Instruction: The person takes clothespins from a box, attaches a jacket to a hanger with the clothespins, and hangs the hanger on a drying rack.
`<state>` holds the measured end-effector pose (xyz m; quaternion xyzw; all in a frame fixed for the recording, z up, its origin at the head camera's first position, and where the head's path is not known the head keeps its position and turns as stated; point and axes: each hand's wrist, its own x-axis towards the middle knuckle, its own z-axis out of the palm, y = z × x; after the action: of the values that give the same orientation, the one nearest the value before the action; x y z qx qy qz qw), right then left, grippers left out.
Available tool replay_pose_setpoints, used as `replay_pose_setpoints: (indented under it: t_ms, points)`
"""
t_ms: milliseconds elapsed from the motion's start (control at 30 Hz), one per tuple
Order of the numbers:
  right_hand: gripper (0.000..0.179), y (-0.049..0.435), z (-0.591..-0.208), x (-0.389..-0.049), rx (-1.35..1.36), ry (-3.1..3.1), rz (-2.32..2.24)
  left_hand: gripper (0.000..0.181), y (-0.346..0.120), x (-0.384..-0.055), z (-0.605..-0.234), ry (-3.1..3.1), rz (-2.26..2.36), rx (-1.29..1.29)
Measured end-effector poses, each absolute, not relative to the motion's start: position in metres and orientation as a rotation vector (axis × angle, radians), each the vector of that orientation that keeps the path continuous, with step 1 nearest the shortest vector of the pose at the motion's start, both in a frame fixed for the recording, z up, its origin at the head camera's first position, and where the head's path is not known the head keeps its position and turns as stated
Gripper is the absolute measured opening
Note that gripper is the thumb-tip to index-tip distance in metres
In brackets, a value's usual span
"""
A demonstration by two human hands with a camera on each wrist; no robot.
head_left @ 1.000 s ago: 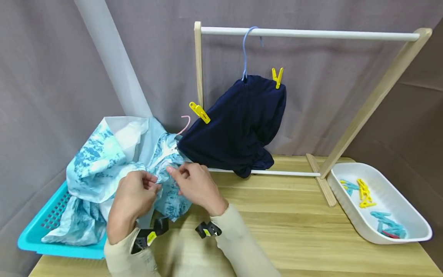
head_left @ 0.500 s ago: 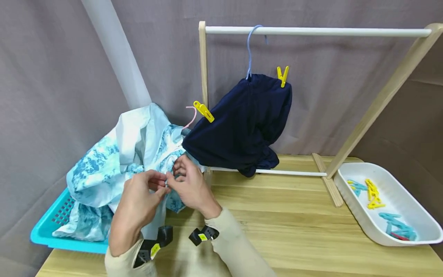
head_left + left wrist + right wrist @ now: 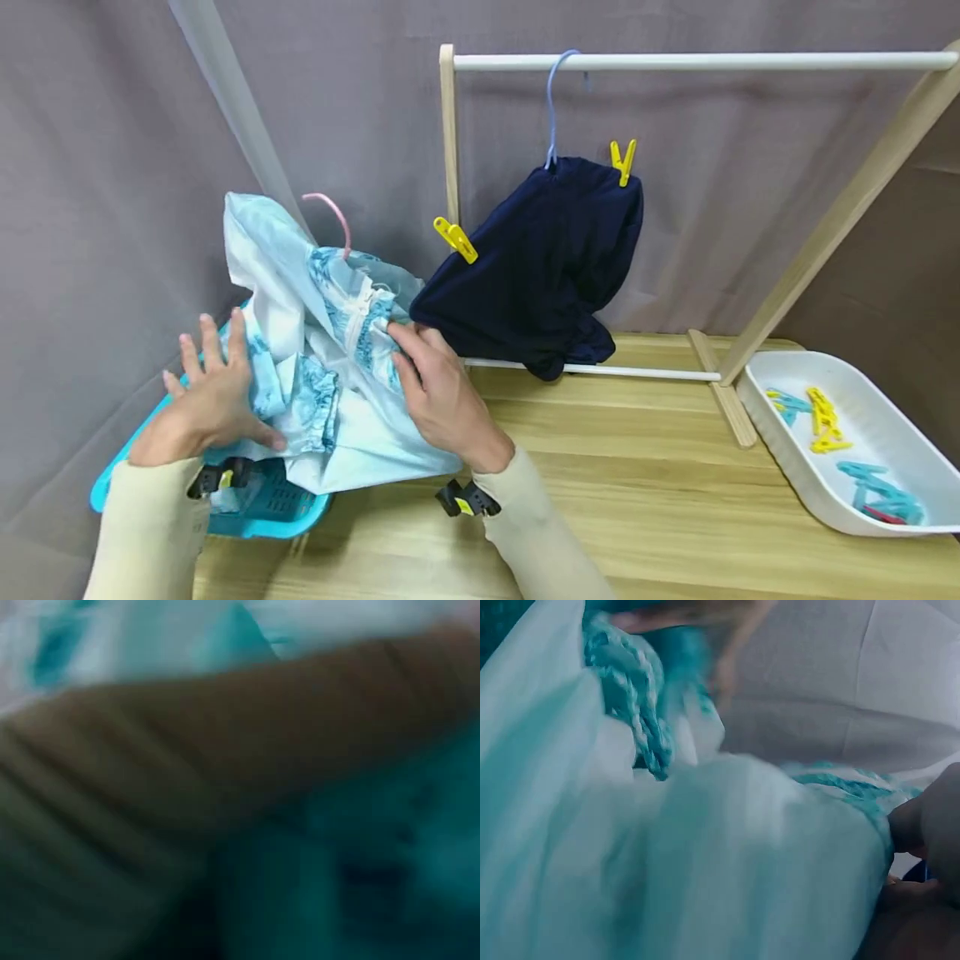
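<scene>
While gripping pale-blue patterned cloth garment (image 3: 354, 408) with right hand (image 3: 452, 404) and splaying left hand (image 3: 206, 408) at nine o'clock, keep curved pink hook (image 3: 342, 222) uncovered.

A pale, streak-grained wooden tabletop (image 3: 600, 500) carries a turquoise, perforated basket (image 3: 277, 529) on the left, a rack (image 3: 697, 62) with white rods towards the back, its right wooden foot (image 3: 735, 421) flat on the boards, and a white tray (image 3: 778, 471) just beside that foot.

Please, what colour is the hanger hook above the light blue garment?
The hanger hook is pink; the head view shows it best.
</scene>
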<state>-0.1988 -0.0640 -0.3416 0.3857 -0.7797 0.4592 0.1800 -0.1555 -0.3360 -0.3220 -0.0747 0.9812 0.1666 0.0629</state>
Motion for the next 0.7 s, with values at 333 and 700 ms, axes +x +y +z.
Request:
replay_pose_setpoints:
  t_ms: [333,700]
  points:
    - [0.034,-0.053,-0.340,-0.205,1.049,-2.275,1.199,0.161,-0.345,-0.190,-0.383,2.670,0.214,-0.144]
    - [0.038,-0.054,-0.348,-0.212,0.981,-2.370,1.277,0.118,-0.372,-0.191,-0.401,2.998,0.021,-0.064]
